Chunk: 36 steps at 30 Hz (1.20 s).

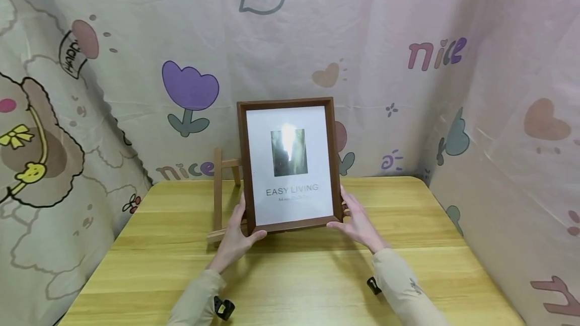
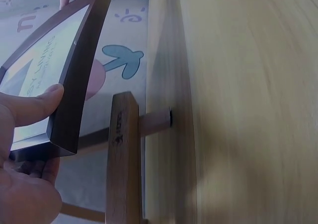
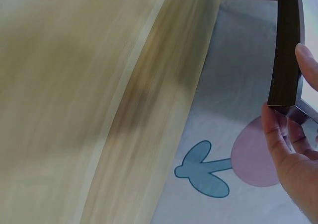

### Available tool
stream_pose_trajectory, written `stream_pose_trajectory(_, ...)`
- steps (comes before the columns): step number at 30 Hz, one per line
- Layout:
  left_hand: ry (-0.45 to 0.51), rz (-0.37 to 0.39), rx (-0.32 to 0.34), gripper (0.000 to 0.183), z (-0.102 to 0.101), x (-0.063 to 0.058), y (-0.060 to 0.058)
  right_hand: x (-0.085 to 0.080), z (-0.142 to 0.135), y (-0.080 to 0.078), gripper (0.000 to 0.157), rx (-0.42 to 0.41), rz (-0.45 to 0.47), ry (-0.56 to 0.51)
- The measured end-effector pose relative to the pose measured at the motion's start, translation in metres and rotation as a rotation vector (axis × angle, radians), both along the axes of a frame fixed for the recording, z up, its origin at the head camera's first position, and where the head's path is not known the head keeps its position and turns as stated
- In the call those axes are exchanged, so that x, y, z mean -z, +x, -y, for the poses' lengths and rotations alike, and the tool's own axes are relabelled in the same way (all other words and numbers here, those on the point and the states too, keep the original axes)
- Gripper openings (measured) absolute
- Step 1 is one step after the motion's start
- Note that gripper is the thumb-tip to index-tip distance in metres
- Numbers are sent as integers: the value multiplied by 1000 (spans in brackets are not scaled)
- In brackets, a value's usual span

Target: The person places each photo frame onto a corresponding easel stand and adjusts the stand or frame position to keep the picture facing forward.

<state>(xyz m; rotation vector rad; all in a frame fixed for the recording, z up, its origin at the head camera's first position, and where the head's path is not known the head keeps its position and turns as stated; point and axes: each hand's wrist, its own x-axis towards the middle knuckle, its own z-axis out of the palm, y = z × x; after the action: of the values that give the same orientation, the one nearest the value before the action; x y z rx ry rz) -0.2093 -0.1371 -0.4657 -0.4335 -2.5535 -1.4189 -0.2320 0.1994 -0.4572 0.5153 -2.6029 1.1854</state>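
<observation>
Beige sleeves [image 1: 197, 293] are leading to a left hand [image 1: 235, 243] and right hand [image 1: 360, 226], both gripping a picture frame [image 1: 290, 165] near its lower corners, seemingly for balance, partly hiding an easel [image 1: 218, 190]

The left arm [image 1: 197, 296] and right arm [image 1: 403, 286] reach forward from the lower edge of the head view, angling inward, pale sleeves covering the forearms down to the wrists. The left hand [image 1: 236, 241] and right hand [image 1: 360, 223] are well apart, the right slightly farther forward, and both grip with thumbs toward the body, tips pointing at each other. In the left wrist view the thumb [image 2: 37, 107] lies nearly straight above bent fingers [image 2: 51, 170]; the right hand's fingers [image 3: 276, 134] bend likewise beneath its thumb.
</observation>
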Motion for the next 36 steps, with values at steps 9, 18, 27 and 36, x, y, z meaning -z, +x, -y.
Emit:
stream_pose_trajectory(9, 2, -89, -17, 118, 16, 5, -1, -1, 18, -5, 109, 8, 29, 1)
stream_pose_trajectory(18, 9, -107, -37, 117, 36, 7, 2, 0, 40, -10, 108, -36, 19, -32)
stream_pose_trajectory(27, 14, -85, -46, 118, 54, 9, 5, 0, 58, -14, 109, -54, 28, -33)
stream_pose_trajectory(36, 54, -160, -32, 119, 72, 11, 5, 3, 77, -20, 109, -72, -17, -9)
